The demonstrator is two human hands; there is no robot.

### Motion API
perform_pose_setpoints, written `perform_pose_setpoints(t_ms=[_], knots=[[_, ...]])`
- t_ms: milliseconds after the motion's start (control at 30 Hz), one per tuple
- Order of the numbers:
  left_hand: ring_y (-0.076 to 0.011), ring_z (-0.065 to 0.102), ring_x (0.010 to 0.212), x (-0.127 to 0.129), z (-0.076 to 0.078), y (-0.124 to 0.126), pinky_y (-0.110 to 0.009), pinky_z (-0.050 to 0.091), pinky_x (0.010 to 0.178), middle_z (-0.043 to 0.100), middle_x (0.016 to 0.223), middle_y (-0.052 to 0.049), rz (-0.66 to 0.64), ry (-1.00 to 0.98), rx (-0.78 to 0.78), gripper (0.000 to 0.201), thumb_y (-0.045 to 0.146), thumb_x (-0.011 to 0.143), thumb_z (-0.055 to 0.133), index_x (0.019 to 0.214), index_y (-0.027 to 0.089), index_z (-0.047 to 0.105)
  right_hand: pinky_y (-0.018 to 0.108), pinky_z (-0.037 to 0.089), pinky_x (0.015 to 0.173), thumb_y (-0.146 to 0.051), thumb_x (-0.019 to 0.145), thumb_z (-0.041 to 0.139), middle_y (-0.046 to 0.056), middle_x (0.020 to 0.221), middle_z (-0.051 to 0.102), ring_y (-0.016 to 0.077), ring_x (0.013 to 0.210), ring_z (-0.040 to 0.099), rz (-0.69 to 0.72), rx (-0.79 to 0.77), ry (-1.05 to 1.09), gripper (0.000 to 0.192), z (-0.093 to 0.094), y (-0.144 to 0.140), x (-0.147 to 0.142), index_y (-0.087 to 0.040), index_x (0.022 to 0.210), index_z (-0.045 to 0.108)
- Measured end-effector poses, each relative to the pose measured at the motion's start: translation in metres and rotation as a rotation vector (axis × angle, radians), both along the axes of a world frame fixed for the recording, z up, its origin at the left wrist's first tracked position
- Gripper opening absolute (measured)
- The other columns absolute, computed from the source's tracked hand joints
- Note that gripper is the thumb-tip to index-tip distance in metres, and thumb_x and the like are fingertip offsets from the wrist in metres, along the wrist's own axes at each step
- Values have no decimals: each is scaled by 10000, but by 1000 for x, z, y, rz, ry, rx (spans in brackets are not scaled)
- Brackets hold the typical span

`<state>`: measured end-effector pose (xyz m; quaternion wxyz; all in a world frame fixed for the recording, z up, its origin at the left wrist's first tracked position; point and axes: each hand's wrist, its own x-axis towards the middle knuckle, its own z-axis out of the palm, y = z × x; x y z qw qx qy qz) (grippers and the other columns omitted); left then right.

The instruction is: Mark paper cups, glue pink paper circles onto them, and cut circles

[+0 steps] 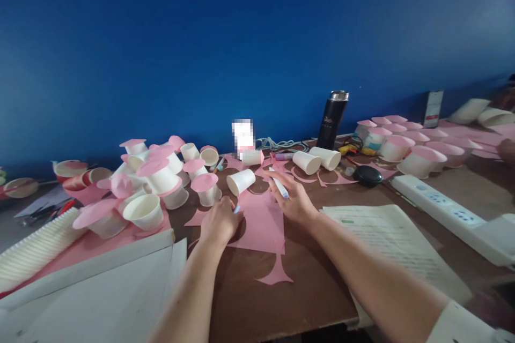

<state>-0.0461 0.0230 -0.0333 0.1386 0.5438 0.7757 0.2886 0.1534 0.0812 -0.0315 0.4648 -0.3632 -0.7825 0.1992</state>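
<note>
My right hand (295, 195) is closed around a white marker (279, 186) with a pale blue end, held above the far right part of a pink paper sheet (263, 220). Round pieces have been cut out along the sheet's edges. At the sheet's left edge, my left hand (219, 220) is closed, and a small light-blue piece (236, 209) that looks like the marker's cap sticks out from its fingers. Just beyond that hand lies a white paper cup (240, 182) on its side. A pink scrap (277, 273) lies nearer to me on the brown table (306, 284).
Paper cups topped with pink discs (159, 171) crowd the left; more (418, 158) stand at the right. A black thermos (332, 120), a black mouse-like object (367, 175), a white power strip (438, 203) and printed papers (382, 236) are to the right. A stack of cups (36, 249) lies left.
</note>
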Motion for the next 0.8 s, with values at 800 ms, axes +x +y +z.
perform_pose_setpoints(t_ms=[800], knots=[[-170, 593, 674, 8, 1, 8, -274, 419, 645, 668, 722, -21, -284, -334, 189, 75, 244, 749, 625, 800, 222, 676, 212, 338, 472, -456, 877, 507, -28, 563, 480, 104, 503, 442, 9, -321, 269, 329, 14, -15, -13, -173, 715, 558]])
